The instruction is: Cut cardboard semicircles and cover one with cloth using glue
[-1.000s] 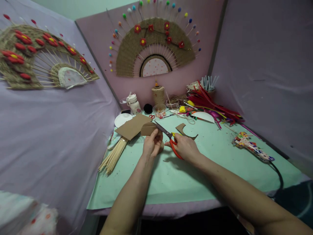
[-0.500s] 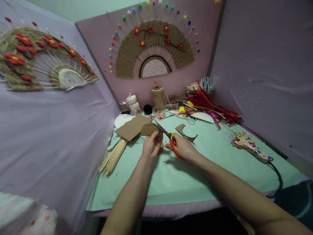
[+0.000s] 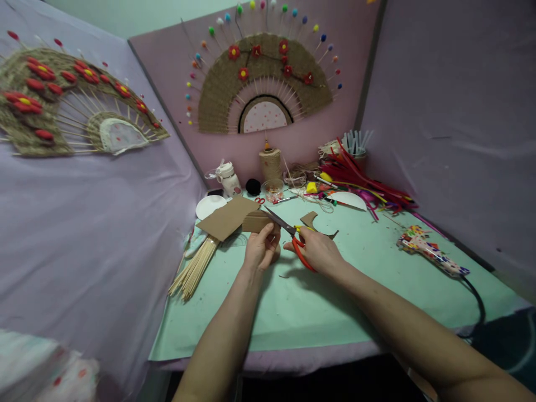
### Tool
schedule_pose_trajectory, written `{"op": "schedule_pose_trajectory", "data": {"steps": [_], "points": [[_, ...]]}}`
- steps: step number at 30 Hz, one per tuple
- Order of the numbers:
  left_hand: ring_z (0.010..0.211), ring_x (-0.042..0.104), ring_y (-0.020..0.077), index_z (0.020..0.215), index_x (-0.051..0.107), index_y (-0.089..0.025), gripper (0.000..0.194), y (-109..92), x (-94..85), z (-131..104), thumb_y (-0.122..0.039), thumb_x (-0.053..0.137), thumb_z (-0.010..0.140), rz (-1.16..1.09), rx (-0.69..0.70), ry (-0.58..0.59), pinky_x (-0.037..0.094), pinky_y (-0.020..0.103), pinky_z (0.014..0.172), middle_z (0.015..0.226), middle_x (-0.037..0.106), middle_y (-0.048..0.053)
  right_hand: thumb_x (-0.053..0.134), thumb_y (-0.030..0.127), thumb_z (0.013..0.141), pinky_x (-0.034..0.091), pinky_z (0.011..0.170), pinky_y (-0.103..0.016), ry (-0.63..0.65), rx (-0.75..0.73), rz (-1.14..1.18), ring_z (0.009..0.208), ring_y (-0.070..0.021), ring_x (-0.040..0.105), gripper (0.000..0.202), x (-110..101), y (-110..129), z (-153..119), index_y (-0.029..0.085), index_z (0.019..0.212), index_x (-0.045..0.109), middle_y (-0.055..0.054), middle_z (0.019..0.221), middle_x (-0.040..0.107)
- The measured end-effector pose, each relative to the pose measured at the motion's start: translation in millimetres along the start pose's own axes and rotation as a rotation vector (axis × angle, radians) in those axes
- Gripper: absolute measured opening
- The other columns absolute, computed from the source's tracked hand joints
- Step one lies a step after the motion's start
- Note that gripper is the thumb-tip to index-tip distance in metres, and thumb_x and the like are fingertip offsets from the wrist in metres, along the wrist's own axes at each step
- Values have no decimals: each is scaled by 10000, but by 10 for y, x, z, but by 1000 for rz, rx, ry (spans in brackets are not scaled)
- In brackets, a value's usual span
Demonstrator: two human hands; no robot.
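Just beside my left hand (image 3: pixel 262 248), pinching a ridged brown cardboard piece (image 3: pixel 254 221), my right hand (image 3: pixel 320 250) grips red-handled metal scissors (image 3: pixel 290 228); slipping cardboard could misguide them.

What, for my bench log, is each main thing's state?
Small brown ribbed cardboard piece: held in left hand.
Orange-handled metal scissors: held in right hand, blade gap unclear.
White cylindrical bottle: upright, capped.
Beige cylindrical twine spool: upright.
Clear round bowl: uncovered, holding bits.
Multicoloured gun-shaped tool: lying down, corded.

Left hand (image 3: pixel 262 247) and right hand (image 3: pixel 320 251) were bare. Both forearms (image 3: pixel 228 318) were uncovered where visible, broader higher up, tapering smoothly to slim wrists (image 3: pixel 253 268).
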State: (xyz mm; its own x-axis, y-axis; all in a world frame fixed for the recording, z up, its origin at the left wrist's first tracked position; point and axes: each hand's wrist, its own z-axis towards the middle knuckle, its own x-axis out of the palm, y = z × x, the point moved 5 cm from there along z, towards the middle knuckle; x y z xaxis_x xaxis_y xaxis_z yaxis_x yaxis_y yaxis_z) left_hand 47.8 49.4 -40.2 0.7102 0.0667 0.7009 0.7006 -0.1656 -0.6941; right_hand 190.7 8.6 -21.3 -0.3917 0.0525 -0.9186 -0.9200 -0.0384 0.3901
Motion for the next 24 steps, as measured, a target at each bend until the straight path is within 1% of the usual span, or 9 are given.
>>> {"op": "schedule_pose_trajectory", "data": {"steps": [5,9,11,13,15,16,19,21,24], "points": [[612,638,75,843,647,-141,195,-7,-6,-10,-59,725,684,16,-15,-36,503,174,616,701,696,-14,320,703,883,359,592,-292,-9,23,-53,799,-264,663,559,-26,3,-19,208,948,573,-105,843,695],[617,644,81,835,641,-148,201,-11,-7,-6,-74,743,677,35,-16,-27,504,173,612,702,694,-12,350,683,886,352,581,-289,-45,33,-43,758,-262,650,540,-14,-40,11,198,893,589,-102,808,688],[629,648,84,843,643,-153,218,-16,-3,-5,-87,757,669,48,-6,-17,503,174,615,716,698,-8,364,668,888,351,575,-274,-13,1,71,718,-230,625,522,42,-64,41,198,820,581,-73,758,667],[660,659,94,853,647,-157,233,-22,4,-7,-103,767,661,62,2,-7,502,179,625,736,703,-1,359,648,899,351,564,-251,57,-62,250,675,-187,587,506,123,-66,65,201,767,557,-33,707,632],[677,662,99,851,650,-159,242,-31,7,-10,-111,775,650,68,9,-8,502,188,637,745,705,1,372,634,898,347,554,-236,89,-103,365,649,-160,551,476,179,-63,75,204,775,536,-6,694,607],[670,658,97,846,651,-159,245,-37,5,-12,-110,779,643,68,11,-14,502,193,640,741,703,-2,393,633,889,343,550,-234,83,-102,374,645,-156,540,458,193,-66,76,206,800,530,0,702,603],[660,650,96,842,655,-154,256,-50,5,-15,-89,782,629,60,16,-19,508,212,657,726,699,-7,466,646,847,326,544,-244,51,-54,283,650,-166,536,437,191,-69,68,212,868,513,-8,744,612],[682,656,103,850,662,-149,252,-52,11,-13,-70,771,636,44,13,-12,514,227,680,730,702,-2,480,658,833,319,543,-254,46,-22,213,673,-182,557,446,171,-59,58,216,888,508,-25,779,625],[705,658,99,859,666,-154,232,-49,1,0,-53,750,667,-22,18,-35,516,239,720,759,711,-5,478,670,831,331,562,-270,26,6,135,742,-215,602,463,138,-43,48,216,917,514,-55,825,639]]}}
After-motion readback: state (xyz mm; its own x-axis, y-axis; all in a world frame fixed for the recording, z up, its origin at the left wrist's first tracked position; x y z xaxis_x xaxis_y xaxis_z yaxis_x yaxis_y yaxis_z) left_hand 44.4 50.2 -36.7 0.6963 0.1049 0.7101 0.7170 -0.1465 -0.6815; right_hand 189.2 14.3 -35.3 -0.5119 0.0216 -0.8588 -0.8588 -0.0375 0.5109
